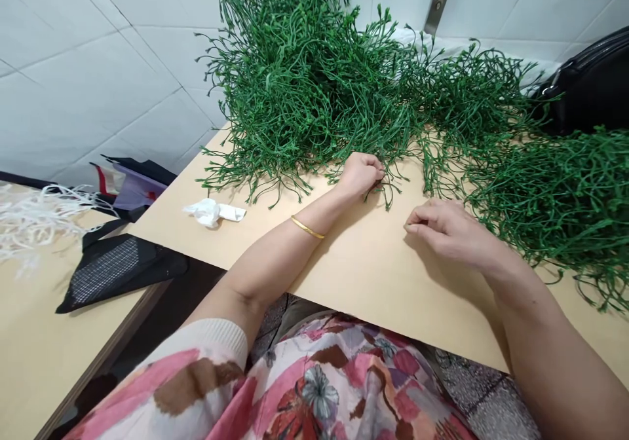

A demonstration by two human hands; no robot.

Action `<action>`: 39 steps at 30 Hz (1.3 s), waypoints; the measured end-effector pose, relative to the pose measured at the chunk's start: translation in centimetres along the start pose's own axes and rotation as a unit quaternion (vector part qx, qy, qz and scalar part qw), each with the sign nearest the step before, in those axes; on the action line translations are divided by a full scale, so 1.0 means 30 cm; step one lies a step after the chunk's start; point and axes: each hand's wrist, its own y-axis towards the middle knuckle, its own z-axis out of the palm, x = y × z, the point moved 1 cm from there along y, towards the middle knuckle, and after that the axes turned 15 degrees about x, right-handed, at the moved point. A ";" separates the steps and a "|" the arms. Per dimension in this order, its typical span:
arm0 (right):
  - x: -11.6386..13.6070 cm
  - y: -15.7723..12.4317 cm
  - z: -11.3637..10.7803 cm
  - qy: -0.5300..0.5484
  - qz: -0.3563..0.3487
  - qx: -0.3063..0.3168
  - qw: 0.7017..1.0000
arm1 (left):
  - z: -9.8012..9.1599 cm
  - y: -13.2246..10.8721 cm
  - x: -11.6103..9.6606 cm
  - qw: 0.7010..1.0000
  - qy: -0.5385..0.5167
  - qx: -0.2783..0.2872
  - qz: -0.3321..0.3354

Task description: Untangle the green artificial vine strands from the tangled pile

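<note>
My left hand (361,175), with a gold bangle on its forearm, reaches to the front of a big heap of green plastic stems (304,80). Its fingers are curled closed on a small green plastic sprig (389,188), whose thin branches stick out past the fingertips. To the right, my right hand (442,230) hovers low over the table with thumb and forefinger pinched together. Whatever lies in that pinch, if anything, is too small to make out. A second heap of green stems (565,191) lies just beyond my right hand.
The pale wooden table (344,256) bears a crumpled white tissue (209,212) at left. A black bag (590,80) stands at the back right. On a lower surface at left are white strings (44,214) and a black mesh pouch (118,266). A tiled wall closes the back.
</note>
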 end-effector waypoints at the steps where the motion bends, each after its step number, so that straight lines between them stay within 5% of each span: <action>1: 0.005 -0.006 -0.004 0.032 0.007 -0.019 0.999 | -0.010 0.001 -0.001 1.000 -0.015 -0.004 0.003; 8: -0.035 0.025 -0.005 0.259 0.044 -0.163 0.951 | 0.013 -0.031 -0.016 0.998 -0.037 0.049 0.000; 15: -0.055 0.069 0.038 0.359 0.063 -0.172 0.915 | 0.055 -0.065 -0.023 0.983 -0.149 0.106 -0.005; 22: -0.044 0.084 0.051 0.473 0.047 -0.201 0.857 | 0.073 -0.080 -0.021 0.986 -0.083 0.142 0.008; 28: -0.071 0.081 0.043 0.441 0.055 -0.226 0.867 | 0.055 -0.063 -0.017 0.957 -0.165 0.231 -0.055; 39: -0.062 0.083 0.047 0.455 0.044 -0.190 0.869 | 0.079 -0.074 -0.013 0.969 -0.192 0.150 -0.031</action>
